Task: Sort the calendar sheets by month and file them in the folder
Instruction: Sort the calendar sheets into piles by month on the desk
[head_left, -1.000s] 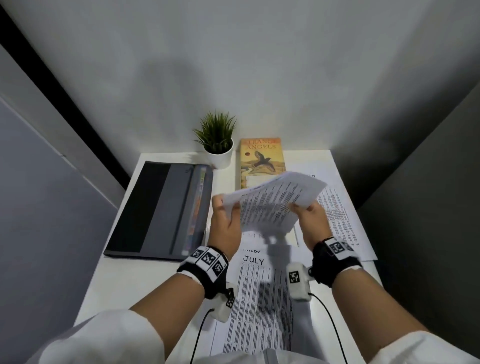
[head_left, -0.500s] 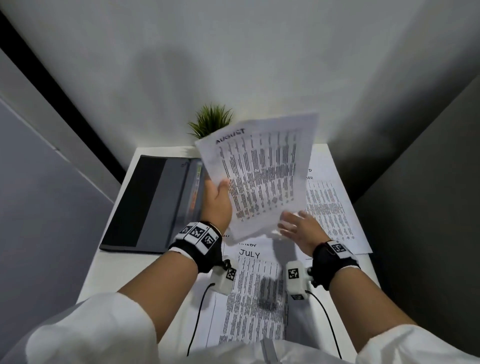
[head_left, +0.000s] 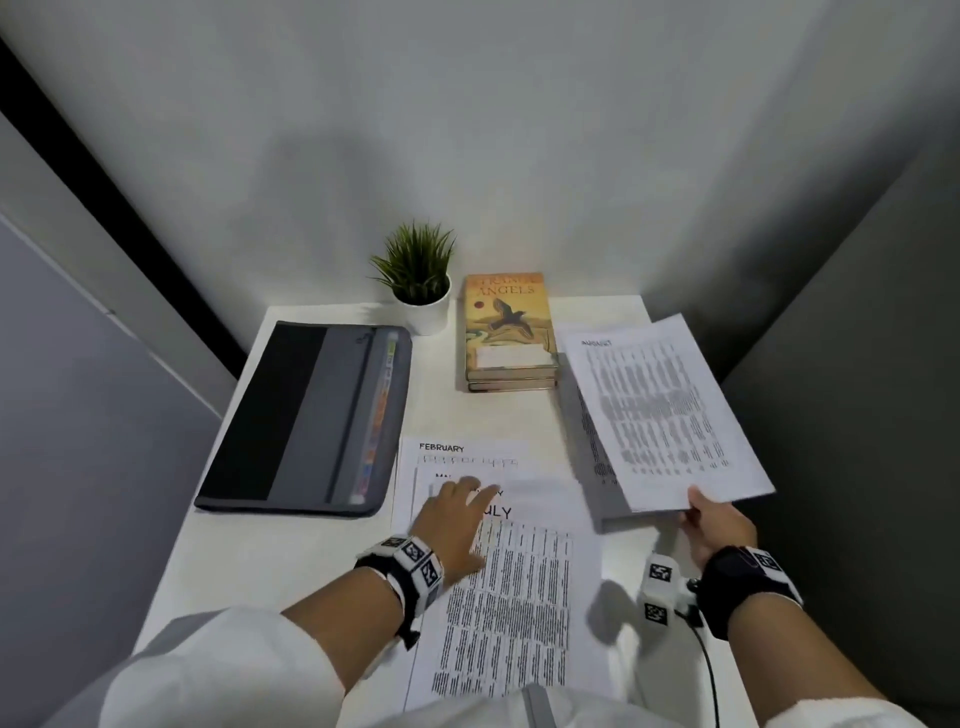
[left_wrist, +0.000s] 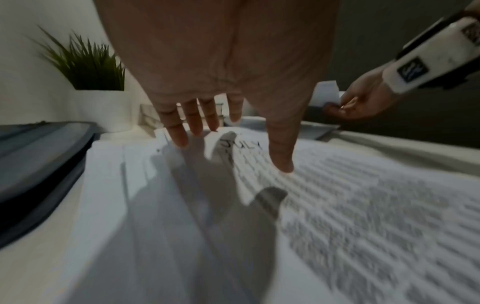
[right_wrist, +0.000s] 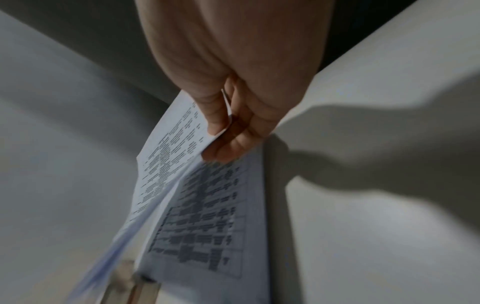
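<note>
My right hand (head_left: 698, 509) pinches the near corner of the AUGUST sheet (head_left: 665, 410) and holds it tilted above another printed sheet (head_left: 589, 447) lying at the table's right side. In the right wrist view, thumb and fingers (right_wrist: 218, 115) clamp that AUGUST sheet (right_wrist: 166, 164). My left hand (head_left: 465, 496) is open, its fingers spread over the top of the JULY sheet (head_left: 519, 597). I cannot tell whether it touches the paper. The JULY sheet tops a fanned pile showing FEBRUARY (head_left: 441, 448). The grey and black folder (head_left: 306, 415) lies closed at the left.
A potted plant (head_left: 421, 291) and a stack of books (head_left: 506, 332) stand at the back of the white table (head_left: 291, 540). Grey walls close in on both sides. The table's right edge runs just beyond the right-hand sheets.
The AUGUST sheet went from my left hand to my right and swung from in front of me to the right side. My left hand dropped onto the JULY pile.
</note>
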